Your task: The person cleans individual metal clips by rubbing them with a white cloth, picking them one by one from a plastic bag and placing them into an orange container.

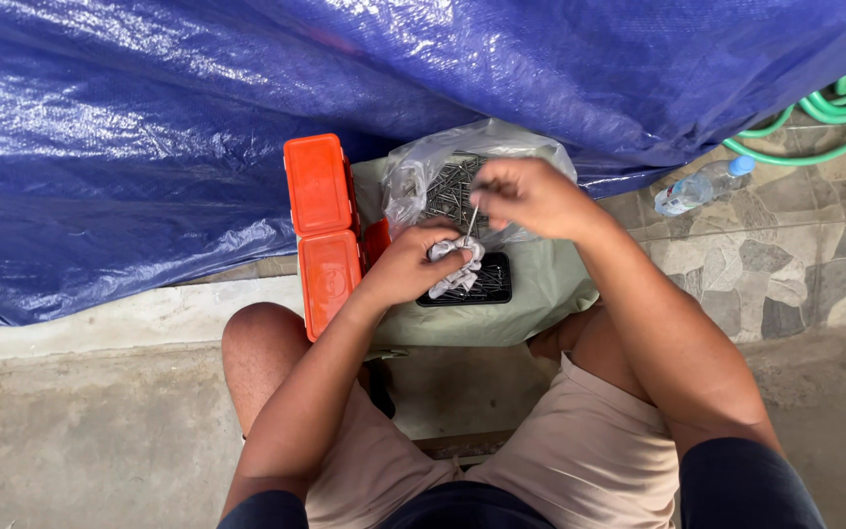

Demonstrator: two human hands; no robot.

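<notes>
Above the black tray (pixel 490 284), the right hand (pixel 531 196) pinches a nail (pixel 472 221) into the left hand's (pixel 413 264) clutched rag (pixel 457 266).

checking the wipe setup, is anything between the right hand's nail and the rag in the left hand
Nothing visible: the right hand holds the nail with its tip already at the rag in the left hand.
</notes>
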